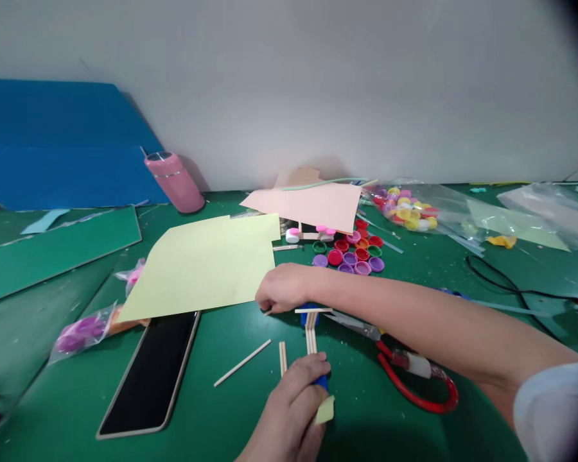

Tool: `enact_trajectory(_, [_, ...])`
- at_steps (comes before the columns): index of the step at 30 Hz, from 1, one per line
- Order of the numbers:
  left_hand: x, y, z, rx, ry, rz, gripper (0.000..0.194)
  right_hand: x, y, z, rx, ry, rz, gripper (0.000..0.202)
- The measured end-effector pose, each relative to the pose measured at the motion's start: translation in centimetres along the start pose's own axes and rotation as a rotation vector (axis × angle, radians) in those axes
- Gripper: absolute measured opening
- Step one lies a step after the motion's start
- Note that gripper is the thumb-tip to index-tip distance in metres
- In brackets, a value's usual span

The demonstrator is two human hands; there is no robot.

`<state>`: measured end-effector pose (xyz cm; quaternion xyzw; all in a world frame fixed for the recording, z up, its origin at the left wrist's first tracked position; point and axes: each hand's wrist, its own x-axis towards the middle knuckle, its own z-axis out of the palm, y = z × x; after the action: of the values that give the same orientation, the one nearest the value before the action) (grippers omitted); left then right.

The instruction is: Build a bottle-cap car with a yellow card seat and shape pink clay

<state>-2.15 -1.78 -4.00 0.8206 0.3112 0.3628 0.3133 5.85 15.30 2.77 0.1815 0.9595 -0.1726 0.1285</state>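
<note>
1. Left hand (293, 404), fingers closed around joined sticks (311, 339) with blue pieces (322, 383), toward the desk's (221, 420) near edge.
2. Right hand (285, 286), fingers curled low over the desk; I cannot tell what it holds.
3. Scissors (417, 364) lie beside; bottle caps (349, 258) nearer the desk's back edge.

The view looks from the wearer's head, forward and down — a green table (212, 423) spreads across the lower part, a pale wall (318, 83) across the upper. The left hand (293, 399) shows close, at the bottom edge — the right hand (285, 286) farther off, near the middle.
</note>
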Motion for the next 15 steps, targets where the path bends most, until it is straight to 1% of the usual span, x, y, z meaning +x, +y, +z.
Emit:
enact_trajectory(4, [-0.1, 0.4, 0.1, 0.006, -0.005, -0.037, 0.025, 0.3, -0.5, -0.1, 0.021, 0.016, 0.01, 0.011])
enact_trajectory(6, [-0.2, 0.6, 0.3, -0.003, 0.033, -0.055, 0.024, -0.2, -0.2, -0.5, 0.077, 0.046, 0.022, 0.01])
enact_trajectory(8, [-0.2, 0.8, 0.3, -0.013, 0.068, -0.078, 0.022, -1.5, 0.6, -1.0, 0.163, 0.117, 0.049, 0.013])
enact_trajectory(9, [-0.1, 0.9, 0.3, -0.015, 0.074, -0.087, 0.022, -2.4, 1.0, -1.4, 0.211, 0.168, 0.07, 0.015])
enact_trajectory(11, [0.1, 1.0, 0.2, -0.006, 0.038, -0.092, 0.021, -5.0, 1.8, -2.2, 0.305, 0.273, 0.128, 0.018])
enact_trajectory(13, [0.4, 1.1, -0.1, 0.013, -0.009, -0.084, 0.021, -8.5, 2.1, -2.8, 0.378, 0.351, 0.18, 0.017])
enact_trajectory(15, [0.6, 1.3, -0.4, 0.05, -0.02, -0.064, 0.022, -12.6, 1.8, -3.1, 0.427, 0.393, 0.227, 0.016])
